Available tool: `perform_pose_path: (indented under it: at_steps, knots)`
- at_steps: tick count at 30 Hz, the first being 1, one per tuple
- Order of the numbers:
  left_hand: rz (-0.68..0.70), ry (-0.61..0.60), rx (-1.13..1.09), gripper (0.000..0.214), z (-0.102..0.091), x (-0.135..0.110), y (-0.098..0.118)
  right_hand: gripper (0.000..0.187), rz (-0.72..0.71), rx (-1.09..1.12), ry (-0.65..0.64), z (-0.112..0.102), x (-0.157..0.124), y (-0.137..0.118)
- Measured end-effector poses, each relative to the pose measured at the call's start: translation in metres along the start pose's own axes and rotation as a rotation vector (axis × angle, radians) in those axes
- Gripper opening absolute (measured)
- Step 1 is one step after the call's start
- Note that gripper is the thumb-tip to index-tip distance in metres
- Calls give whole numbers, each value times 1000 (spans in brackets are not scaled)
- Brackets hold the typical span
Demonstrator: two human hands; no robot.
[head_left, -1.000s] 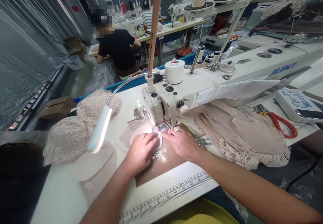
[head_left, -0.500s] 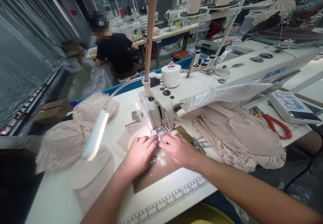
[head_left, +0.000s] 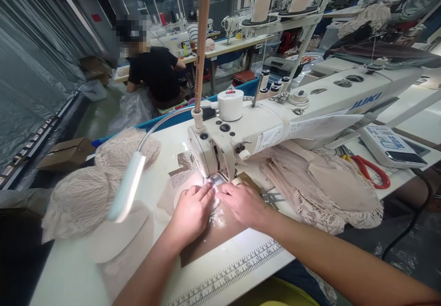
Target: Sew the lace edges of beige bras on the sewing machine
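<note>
A white sewing machine (head_left: 203,147) stands in front of me, its needle area lit by a lamp (head_left: 127,189) on a bendy metal neck. Just before the presser foot, my left hand (head_left: 195,209) presses a pale beige fabric piece (head_left: 184,182) with its fingers held together. Close beside it, my right hand (head_left: 243,205) has bent fingers gripping the fabric edge, thumb and fingertips near the other hand. Part of the fabric shows left of the foot; the rest is covered by my hands. Beneath them lies a shiny brown plate (head_left: 213,241) on the tabletop.
Lace-covered beige cups (head_left: 81,198) and flat fabric pieces (head_left: 120,232) lie on the left. To the right are stacked lace fabric (head_left: 330,186), red-handled scissors (head_left: 374,172) and a white box (head_left: 389,145). A ruler strip (head_left: 234,271) runs along the front edge. A person (head_left: 155,71) sits farther back.
The camera view has shifted slightly. Both hands stay at the presser foot on the fabric, with only slight finger movement; a bit more pale fabric shows between them.
</note>
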State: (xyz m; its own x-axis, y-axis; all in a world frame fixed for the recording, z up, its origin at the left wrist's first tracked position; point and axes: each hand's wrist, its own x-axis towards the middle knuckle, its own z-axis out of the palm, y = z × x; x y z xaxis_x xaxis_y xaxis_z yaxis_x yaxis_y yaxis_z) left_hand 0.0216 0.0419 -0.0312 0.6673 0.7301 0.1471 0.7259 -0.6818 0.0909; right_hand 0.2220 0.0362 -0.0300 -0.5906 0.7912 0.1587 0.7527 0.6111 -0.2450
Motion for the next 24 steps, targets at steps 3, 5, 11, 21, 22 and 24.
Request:
perform_pose_path:
  at_steps: [3,5,11,21,22,24]
  knots:
    - [-21,35,6,41,2,1,0,27,24,-36,2,1,3,1]
    - [-27,53,10,39,2,0,-1,30,32,-45,5,1,3,3]
    - [4,143,-72,31,0,-8,-4,40,8,-6,46,1,-1,6]
    - [103,95,-129,31,-1,-7,-1,30,-65,49,9,0,-2,6]
    - [87,98,-129,30,-1,-7,-1,31,-68,50,7,0,-3,6]
    - [65,115,-158,28,-1,-7,-2,31,-70,60,5,0,-3,7]
